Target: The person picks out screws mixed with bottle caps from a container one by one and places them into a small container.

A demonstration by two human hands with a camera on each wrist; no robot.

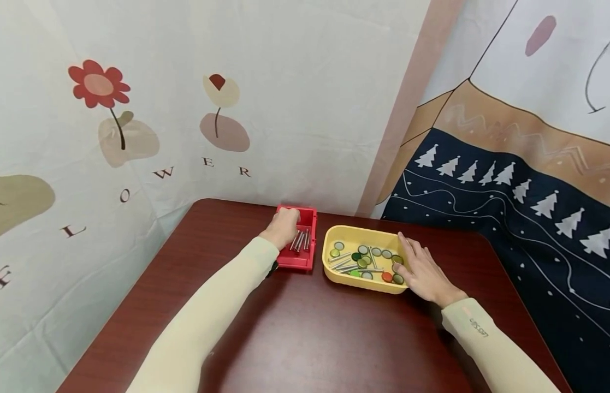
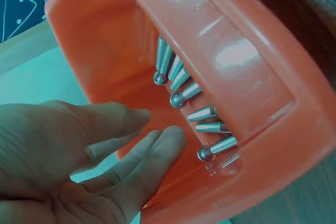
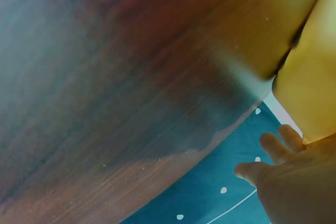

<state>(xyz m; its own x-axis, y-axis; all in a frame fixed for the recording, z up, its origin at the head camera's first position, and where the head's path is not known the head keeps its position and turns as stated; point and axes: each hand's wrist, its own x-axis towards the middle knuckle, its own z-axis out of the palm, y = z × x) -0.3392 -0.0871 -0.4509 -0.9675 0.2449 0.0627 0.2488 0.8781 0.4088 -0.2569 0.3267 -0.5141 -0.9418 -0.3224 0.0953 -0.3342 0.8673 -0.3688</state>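
Honestly I'd pull my left grip (image 1: 283,225), fingers parted and looking empty, straight up from beside the metal pins (image 2: 212,127) in the red bin (image 1: 292,263) so nothing rolls, straight-fingered right grip (image 1: 425,273) steadying the yellow tub (image 1: 361,283).

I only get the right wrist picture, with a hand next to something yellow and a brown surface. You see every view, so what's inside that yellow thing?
Observer: The yellow container holds round caps mixed with long metal pins.
Visitor: Ah, like a parts tub! And where is the left hand?
Observer: The left hand is at a red bin, which stands to the left of the yellow container.
Visitor: Has it picked anything up?
Observer: The left wrist view shows nothing held in its fingers.
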